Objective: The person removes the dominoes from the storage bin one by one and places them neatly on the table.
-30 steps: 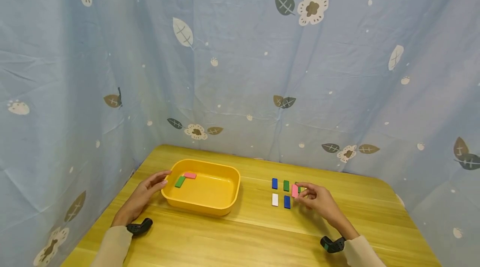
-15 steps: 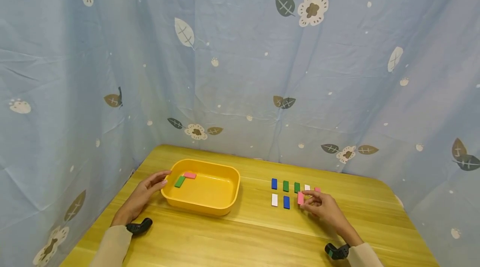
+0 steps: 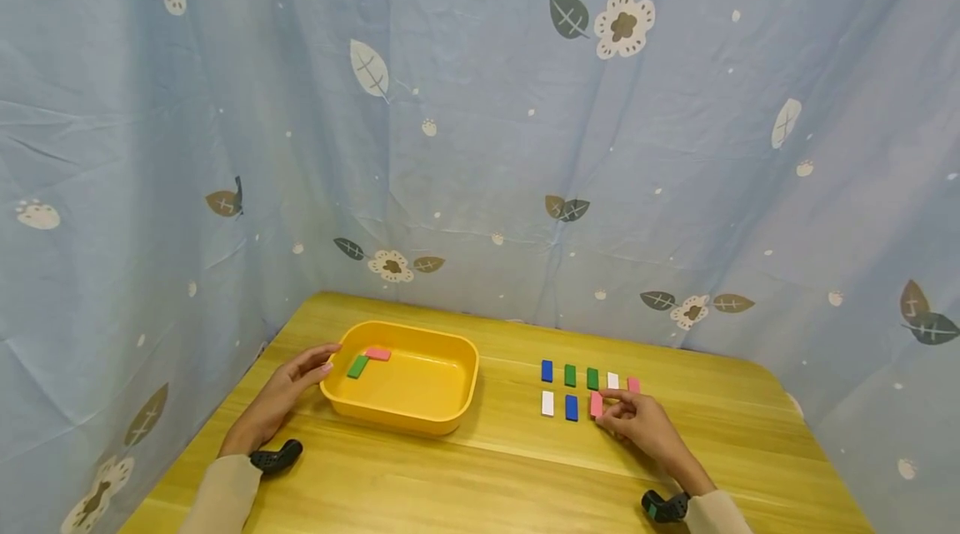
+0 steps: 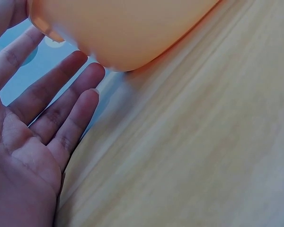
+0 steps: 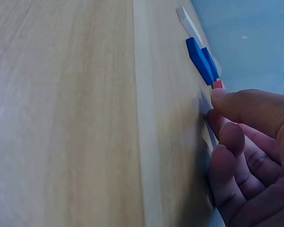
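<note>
A pink domino-like block is pinched between the thumb and fingers of my right hand, at the right end of the front row. In the right wrist view, only the red-pink end of this block shows past the thumb. Beside it in that row lie a blue block and a white block. My left hand touches the left rim of a yellow tray, fingers extended. Inside the tray are a pink block and a green block.
Behind the front row runs a back row with a blue block, two green blocks, a white block and a pink block. The wooden table ends at a blue patterned curtain.
My right hand has brought the pink block down toward the front row, beside the blue block, uncovering the back row's right end. My left hand stays at the tray.
</note>
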### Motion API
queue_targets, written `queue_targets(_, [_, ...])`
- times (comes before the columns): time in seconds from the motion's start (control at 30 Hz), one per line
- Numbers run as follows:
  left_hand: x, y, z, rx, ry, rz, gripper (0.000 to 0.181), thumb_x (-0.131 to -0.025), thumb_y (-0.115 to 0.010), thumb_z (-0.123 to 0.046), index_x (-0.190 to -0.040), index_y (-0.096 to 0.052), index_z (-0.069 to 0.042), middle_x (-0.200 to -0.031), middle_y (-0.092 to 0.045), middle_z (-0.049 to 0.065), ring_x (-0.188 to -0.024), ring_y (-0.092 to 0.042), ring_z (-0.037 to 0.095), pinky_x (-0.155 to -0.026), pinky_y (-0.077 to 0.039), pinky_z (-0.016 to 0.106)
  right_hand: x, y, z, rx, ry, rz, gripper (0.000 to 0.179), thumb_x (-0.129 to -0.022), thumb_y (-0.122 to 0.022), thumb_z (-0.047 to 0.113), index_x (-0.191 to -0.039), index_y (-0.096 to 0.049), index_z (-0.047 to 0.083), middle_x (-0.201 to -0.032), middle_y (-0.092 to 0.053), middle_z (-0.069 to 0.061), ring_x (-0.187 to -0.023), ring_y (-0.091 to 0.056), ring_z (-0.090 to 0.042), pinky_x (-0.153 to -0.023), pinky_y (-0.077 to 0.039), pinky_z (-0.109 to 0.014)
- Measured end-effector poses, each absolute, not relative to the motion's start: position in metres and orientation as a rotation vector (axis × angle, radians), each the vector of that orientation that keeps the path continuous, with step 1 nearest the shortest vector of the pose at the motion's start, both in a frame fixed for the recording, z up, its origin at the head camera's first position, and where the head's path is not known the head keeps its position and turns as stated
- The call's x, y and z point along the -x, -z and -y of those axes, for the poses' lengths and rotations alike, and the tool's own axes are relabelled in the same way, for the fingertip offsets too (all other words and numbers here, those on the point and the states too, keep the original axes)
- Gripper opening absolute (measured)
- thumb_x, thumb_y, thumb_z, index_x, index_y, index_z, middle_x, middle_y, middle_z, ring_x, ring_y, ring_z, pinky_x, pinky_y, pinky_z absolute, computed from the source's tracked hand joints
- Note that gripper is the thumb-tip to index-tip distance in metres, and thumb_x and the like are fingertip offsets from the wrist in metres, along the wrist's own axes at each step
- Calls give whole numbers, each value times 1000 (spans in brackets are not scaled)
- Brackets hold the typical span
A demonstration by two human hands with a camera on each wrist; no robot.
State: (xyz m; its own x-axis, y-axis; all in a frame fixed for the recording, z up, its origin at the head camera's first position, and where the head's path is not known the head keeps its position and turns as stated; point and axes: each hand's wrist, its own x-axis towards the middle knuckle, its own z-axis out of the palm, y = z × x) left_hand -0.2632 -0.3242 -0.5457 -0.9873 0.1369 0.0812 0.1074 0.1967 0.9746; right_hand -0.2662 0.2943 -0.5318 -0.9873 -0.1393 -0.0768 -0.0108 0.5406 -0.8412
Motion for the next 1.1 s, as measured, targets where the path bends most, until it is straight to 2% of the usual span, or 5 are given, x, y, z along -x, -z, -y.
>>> queue_targets(0.33, [261, 548, 324, -292, -1966, -2431, 52, -107, -58, -34, -153, -48, -12, -157, -43, 12, -129, -45, -4, -100, -38, 9, 266, 532, -298, 208, 1389, -2621, 51, -89, -82, 14, -133, -63, -4, -80, -67, -6, -61, -58, -19, -53, -52, -29])
queue_targets(0.63, [263, 547, 325, -223, -1946, -2418, 56, -105, -59, -40, -154, -47, -15, -158, -42, 11, -130, -44, -2, -98, -38, 9, 267, 532, -295, 207, 1347, -2629, 50, -89, -82, 13, -132, -64, -5, -78, -65, -4, -61, -55, -17, -52, -50, -27])
queue_targets(0.93, [262, 546, 325, -218, -1949, -2423, 55, -105, -60, -40, -154, -48, -16, -157, -43, 10, -128, -44, -5, -98, -38, 8, 266, 531, -295, 223, 1371, -2595, 59, -87, -84, 19, -135, -61, -6, -78, -66, -5, -63, -56, -18, -53, -51, -27])
queue_targets(1.1, [264, 547, 325, -254, -1945, -2435, 55, -106, -58, -38, -154, -47, -13, -158, -42, 15, -129, -44, -4, -98, -37, 8, 266, 529, -295, 207, 1419, -2581, 57, -90, -81, 17, -137, -59, -4, -78, -65, -7, -62, -56, -18, -54, -51, -28])
